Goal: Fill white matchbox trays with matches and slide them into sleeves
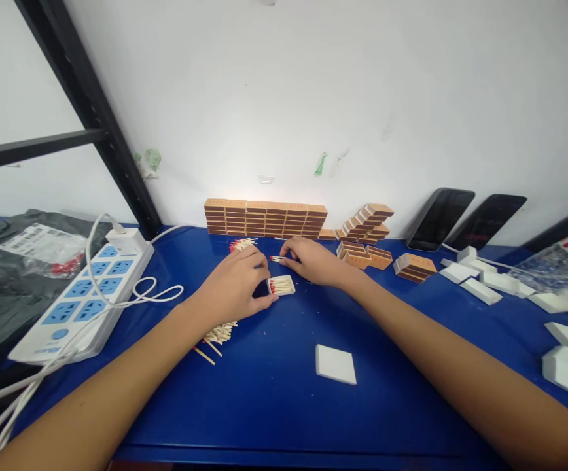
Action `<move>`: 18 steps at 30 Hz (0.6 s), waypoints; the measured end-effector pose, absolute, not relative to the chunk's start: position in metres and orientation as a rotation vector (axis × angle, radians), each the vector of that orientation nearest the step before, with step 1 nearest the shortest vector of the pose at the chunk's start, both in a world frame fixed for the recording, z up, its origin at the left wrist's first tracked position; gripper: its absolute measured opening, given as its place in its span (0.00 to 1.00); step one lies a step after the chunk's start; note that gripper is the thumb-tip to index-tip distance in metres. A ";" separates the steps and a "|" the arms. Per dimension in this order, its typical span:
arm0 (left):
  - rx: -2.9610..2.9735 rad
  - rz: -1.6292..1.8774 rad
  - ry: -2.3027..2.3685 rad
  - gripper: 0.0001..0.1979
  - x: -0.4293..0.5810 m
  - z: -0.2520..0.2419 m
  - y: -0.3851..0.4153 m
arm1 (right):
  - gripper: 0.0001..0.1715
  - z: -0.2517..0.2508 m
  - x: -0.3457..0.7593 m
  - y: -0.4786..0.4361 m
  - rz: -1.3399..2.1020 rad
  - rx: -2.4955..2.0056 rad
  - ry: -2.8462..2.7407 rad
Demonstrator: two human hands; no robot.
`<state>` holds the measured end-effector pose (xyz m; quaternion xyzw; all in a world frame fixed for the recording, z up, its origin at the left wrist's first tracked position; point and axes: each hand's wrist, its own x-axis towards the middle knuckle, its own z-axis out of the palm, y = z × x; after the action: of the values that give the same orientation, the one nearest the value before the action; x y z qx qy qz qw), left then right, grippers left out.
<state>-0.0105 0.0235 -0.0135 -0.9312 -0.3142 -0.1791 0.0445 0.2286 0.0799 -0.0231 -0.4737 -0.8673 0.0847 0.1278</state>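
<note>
My left hand (pixel 237 282) rests on the blue table (pixel 274 392), fingers curled round the left side of a small white match tray (pixel 282 285) filled with red-tipped matches. My right hand (pixel 313 260) lies just behind the tray and pinches a few matches (pixel 277 259) between its fingertips, their red heads pointing left. Loose matches (pixel 220 333) lie in a pile under and beside my left wrist, and more (pixel 241 244) lie behind the left hand.
A long stack of brown matchboxes (pixel 266 218) lines the wall, with more boxes (pixel 365 239) to its right. White inner trays (pixel 480 281) scatter at the right; one white box (pixel 336 364) lies near me. A power strip (pixel 88 294) with cables sits left. Two phones (pixel 441 219) lean on the wall.
</note>
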 end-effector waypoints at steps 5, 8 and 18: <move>-2.837 -0.545 -0.952 0.14 -0.011 -0.014 0.025 | 0.07 -0.028 0.226 0.082 0.274 -1.467 -2.519; -2.837 -0.550 -0.961 0.14 -0.011 -0.015 0.026 | 0.08 -0.028 0.228 0.081 0.287 -1.469 -2.522; -2.815 -0.570 -1.008 0.14 -0.013 -0.014 0.025 | 0.07 0.002 0.243 0.063 0.364 -1.340 -2.478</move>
<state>-0.0126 0.0255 -0.0137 -0.9237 -0.3307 -0.1872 0.0489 0.2426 0.0626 0.0024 -0.4665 -0.8625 0.1268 0.1498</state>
